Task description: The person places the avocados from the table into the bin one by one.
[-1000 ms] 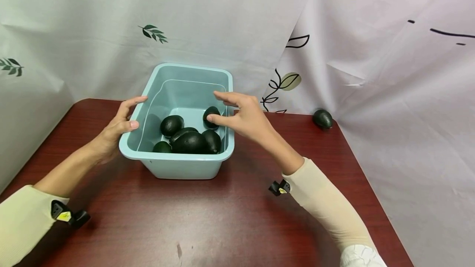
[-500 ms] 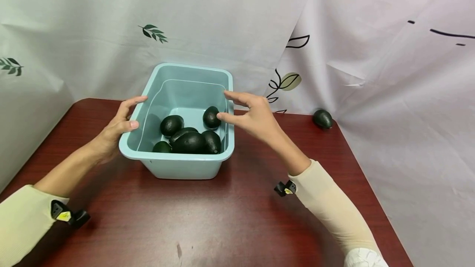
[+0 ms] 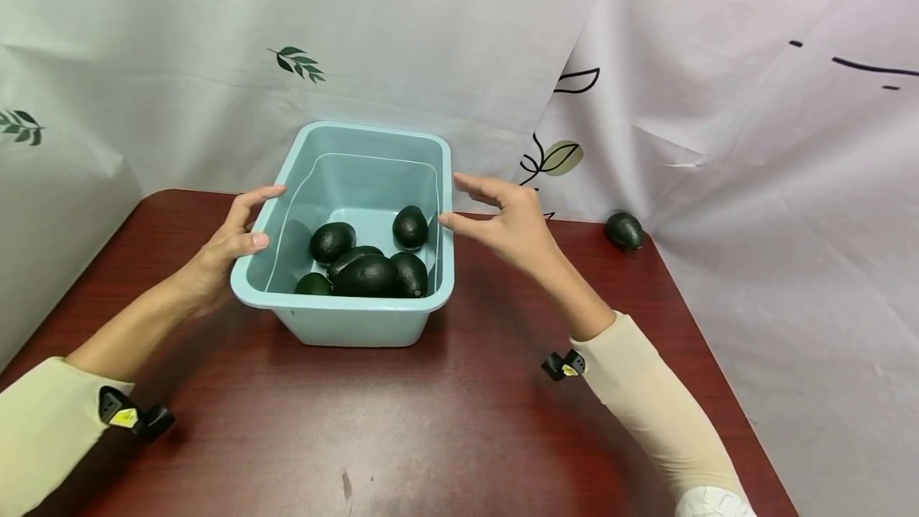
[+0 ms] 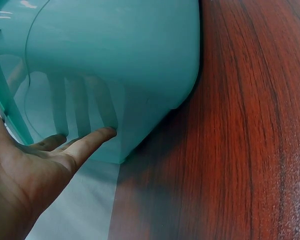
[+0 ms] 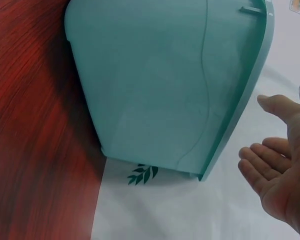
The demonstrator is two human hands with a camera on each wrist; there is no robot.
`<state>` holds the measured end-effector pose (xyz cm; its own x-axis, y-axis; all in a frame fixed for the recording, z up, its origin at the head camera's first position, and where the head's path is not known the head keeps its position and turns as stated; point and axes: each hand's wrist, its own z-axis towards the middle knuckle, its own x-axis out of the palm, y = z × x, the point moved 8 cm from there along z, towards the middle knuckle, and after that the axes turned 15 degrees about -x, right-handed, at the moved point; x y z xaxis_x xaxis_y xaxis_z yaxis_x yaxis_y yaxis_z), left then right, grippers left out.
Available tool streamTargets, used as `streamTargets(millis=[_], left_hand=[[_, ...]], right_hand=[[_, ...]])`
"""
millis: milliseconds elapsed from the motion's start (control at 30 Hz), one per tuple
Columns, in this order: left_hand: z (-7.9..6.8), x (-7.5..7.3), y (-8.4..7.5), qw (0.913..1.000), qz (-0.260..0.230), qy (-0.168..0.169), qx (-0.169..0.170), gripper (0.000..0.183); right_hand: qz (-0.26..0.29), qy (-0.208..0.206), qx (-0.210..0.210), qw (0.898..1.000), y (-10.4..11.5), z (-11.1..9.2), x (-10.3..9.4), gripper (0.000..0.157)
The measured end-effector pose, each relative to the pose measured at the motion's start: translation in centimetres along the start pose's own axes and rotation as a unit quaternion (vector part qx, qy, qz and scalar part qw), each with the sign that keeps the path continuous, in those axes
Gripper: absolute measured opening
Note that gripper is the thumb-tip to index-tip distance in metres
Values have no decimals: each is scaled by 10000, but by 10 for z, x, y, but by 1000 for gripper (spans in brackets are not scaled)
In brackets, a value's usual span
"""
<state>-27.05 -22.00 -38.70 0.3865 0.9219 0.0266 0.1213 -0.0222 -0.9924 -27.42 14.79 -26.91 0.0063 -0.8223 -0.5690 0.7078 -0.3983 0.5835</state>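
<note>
A light blue plastic bin stands on the table. Inside it lie several dark green avocados, among them one by the right wall and one towards the left. My left hand is at the bin's left side, thumb and index fingertips at the rim. In the left wrist view, straight fingers of that hand touch the bin's outer wall. My right hand is in the air just off the right rim, thumb and fingers spread apart and holding nothing; the right wrist view shows its palm.
A single avocado lies at the table's back right corner. The dark red wooden table spans the front. White cloth with leaf prints hangs behind the bin and along both sides.
My right hand has moved right, from over the avocado by the bin's right wall to outside the rim. That avocado remains in the bin. The left hand and bin have stayed put.
</note>
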Motion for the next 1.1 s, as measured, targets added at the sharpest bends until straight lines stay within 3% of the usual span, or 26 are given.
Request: streamTargets(millis=[233,1100], left_hand=[[0,-1,2,10000,9,4,-10,67],[1,-2,1,10000,-37,-1,-40,67]], right_hand=[[159,-48,355,9992,-10,-6,-8,61],[336,-333,607,9970,-36,-26,-30,59]])
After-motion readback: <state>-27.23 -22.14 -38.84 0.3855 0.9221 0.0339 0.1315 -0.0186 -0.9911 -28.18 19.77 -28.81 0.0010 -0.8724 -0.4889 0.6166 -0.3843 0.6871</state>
